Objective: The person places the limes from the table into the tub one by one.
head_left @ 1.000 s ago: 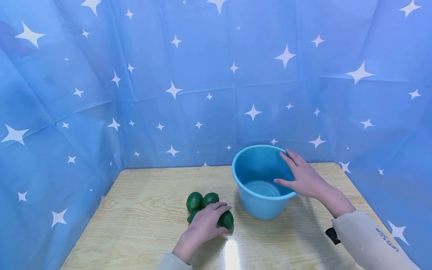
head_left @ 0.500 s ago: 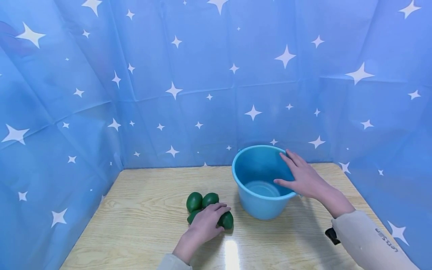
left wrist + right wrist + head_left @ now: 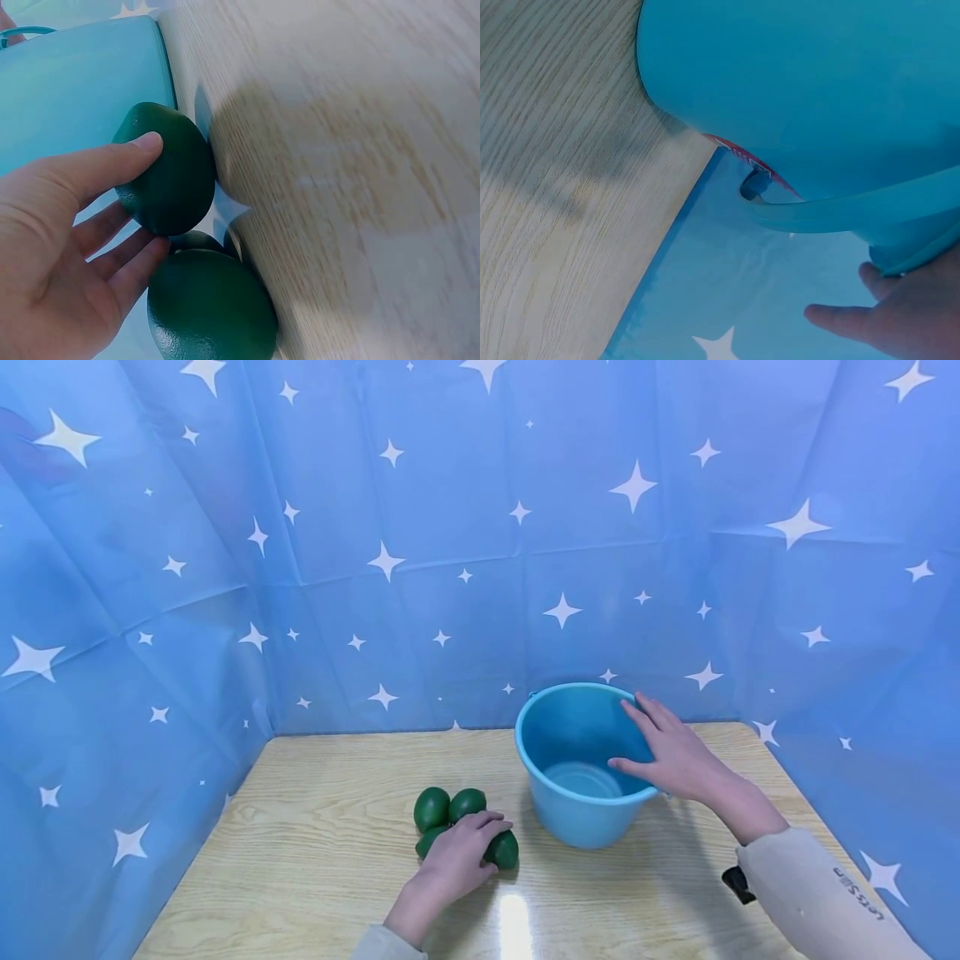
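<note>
Left hand point(image 3: 457, 852) pinches a green fruit point(image 3: 504, 852); right hand point(image 3: 682, 762) lies over the rim point(image 3: 591, 800) of a blue bucket point(image 3: 577, 825).
In the head view, the hands are well apart; the pinched fruit ends a cluster on the table point(image 3: 300, 835), other green fruits point(image 3: 432, 810) beside it, a narrow gap before the bucket. Table stretches leftward; a starry curtain point(image 3: 450, 527) bounds its far edge. In the left wrist view, thumb and fingers take opposite sides, probably because another fruit crowds close. In the right wrist view, straight fingers reach past the bucket's handle point(image 3: 840, 215), seemingly to steady it; the thumb's pressure cannot be told.
</note>
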Available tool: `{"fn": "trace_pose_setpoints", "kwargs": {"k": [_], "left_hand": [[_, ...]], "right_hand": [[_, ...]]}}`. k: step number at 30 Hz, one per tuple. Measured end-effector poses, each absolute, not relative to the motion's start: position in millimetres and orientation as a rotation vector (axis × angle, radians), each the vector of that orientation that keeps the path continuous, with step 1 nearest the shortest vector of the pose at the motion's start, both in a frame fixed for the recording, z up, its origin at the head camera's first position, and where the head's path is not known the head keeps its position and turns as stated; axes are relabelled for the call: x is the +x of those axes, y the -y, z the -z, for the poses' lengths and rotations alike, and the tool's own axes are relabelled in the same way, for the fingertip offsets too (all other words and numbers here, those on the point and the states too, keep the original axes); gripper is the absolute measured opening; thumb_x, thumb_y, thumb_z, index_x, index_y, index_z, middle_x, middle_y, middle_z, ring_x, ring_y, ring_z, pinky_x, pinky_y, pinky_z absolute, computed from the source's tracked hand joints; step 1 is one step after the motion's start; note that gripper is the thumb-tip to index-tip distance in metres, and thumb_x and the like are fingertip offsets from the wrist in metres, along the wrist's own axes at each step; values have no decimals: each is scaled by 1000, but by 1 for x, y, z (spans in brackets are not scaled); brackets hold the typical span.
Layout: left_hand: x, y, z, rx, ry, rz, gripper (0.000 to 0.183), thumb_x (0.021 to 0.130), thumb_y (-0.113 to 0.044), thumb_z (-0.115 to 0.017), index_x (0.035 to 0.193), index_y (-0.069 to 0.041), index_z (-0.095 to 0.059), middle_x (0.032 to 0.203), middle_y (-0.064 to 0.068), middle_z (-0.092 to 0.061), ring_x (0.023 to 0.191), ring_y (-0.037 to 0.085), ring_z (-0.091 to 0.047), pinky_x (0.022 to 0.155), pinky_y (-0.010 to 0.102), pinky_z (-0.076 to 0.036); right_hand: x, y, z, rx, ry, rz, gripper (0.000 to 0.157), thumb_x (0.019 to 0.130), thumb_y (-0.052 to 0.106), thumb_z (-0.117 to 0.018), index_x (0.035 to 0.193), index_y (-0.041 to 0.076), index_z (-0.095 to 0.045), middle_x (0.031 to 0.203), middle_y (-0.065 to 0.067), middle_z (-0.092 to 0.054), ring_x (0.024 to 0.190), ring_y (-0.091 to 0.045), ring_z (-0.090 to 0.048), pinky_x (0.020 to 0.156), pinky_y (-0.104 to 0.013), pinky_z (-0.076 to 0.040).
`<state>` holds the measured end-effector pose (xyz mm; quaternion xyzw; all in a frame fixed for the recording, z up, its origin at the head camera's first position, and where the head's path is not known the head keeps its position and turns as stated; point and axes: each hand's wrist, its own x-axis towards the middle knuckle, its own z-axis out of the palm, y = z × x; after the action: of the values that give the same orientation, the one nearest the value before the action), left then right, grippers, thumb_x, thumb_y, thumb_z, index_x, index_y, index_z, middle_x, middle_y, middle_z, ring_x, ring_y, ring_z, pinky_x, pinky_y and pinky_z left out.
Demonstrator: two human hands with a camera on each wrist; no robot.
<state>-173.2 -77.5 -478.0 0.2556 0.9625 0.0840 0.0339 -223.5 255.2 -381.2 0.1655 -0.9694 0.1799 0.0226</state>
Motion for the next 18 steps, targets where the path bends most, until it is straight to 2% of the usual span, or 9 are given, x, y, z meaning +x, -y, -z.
{"fn": "trace_pose_setpoints", "kwargs": {"k": [18], "left_hand": [[-171,78,479,811,-2998,-252,59,84,-26,-81,137,-24,-58,141,-2,-57,131,20,-55,97,36,-57]], "right_hand": [[-223,-254,380,512,2997,-558,95,90,53,-67,157,2,-24,162,-29,-17,145,-55,-19,108,-78,-26]]}}
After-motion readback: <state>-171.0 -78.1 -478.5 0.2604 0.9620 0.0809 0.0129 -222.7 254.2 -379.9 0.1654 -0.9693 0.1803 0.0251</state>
